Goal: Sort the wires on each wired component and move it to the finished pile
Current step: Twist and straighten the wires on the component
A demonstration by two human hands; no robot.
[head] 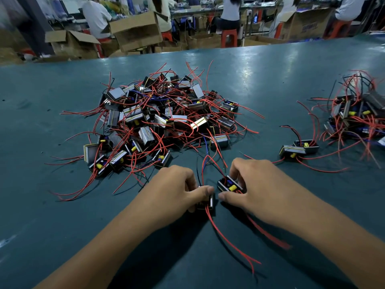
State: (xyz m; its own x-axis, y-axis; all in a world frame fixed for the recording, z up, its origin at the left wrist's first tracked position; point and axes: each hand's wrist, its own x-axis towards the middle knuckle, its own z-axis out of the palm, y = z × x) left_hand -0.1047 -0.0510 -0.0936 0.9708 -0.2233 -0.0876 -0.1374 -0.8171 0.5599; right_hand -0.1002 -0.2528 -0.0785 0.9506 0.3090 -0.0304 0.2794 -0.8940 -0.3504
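Both bare forearms reach in from the near edge and converge toward the middle. The left hand [177, 187] lies knuckles up, its fingers curled down and its thumb stretched right, pinching a small wired component [206, 202] against the fingers. The right hand [256, 184] sits just right of it, also palm down, fingers arched over the far side and thumb pointing left along the near side, gripping a second wired component [229, 184]. The two thumb tips are close together, not touching.
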